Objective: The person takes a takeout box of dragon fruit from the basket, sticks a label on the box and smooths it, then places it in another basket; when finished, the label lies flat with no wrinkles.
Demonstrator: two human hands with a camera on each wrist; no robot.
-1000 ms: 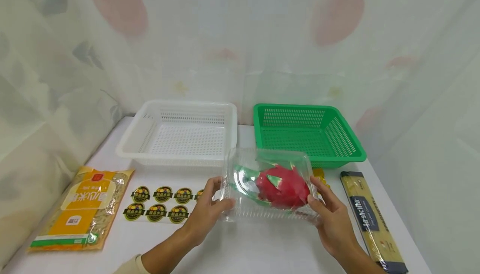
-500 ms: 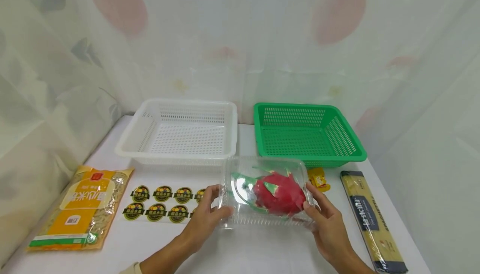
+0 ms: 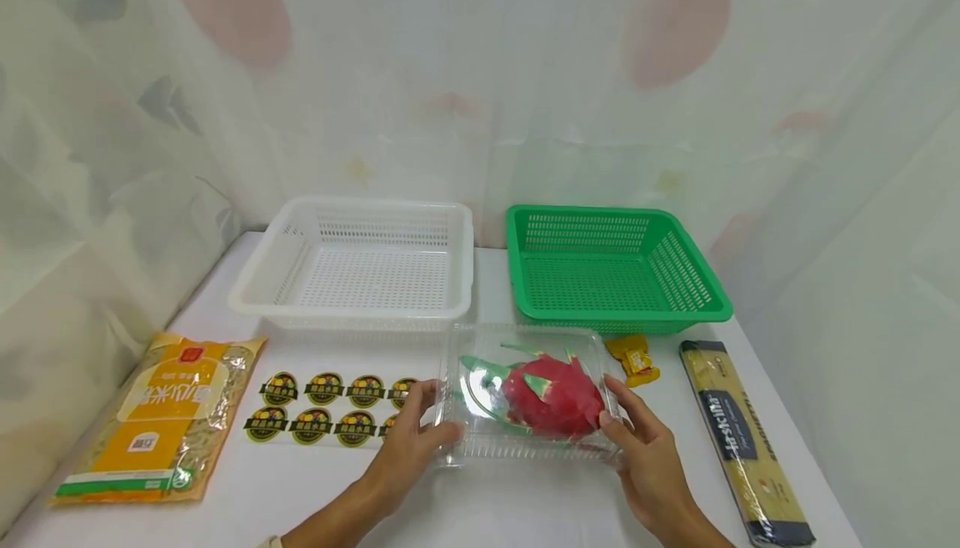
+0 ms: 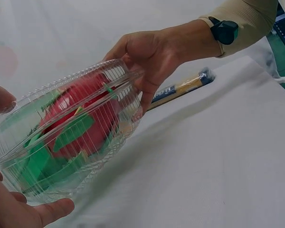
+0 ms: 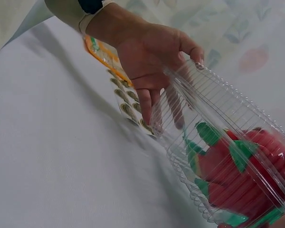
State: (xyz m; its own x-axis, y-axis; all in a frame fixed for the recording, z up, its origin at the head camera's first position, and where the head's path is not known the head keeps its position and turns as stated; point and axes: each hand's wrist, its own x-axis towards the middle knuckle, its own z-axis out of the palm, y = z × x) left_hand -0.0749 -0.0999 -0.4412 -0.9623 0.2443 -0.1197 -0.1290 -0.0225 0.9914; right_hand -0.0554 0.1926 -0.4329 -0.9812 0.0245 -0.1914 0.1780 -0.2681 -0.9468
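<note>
A clear plastic clamshell box (image 3: 517, 452) is held by both hands over the near middle of the table. Its lid is closed over a red dragon fruit (image 3: 555, 396) with green scales, lying on its side. My left hand (image 3: 411, 441) grips the box's left end, thumb on the near corner. At the opposite end, my right hand (image 3: 647, 458) holds the box with its thumb on the side wall. The left wrist view has the box (image 4: 69, 128) between both hands, above the white cloth. Part of the right hand falls outside the right wrist view.
A white basket (image 3: 352, 313) and a green basket (image 3: 622, 314) stand behind the box. Fruit-label stickers (image 3: 322, 410) and a yellow noodle bag (image 3: 161, 423) lie left. A small yellow packet (image 3: 636, 360) and a spaghetti pack (image 3: 742, 439) lie right.
Both hands have brought the box down and towards me, slightly to the left. The small yellow packet, mostly covered before, now shows beside it.
</note>
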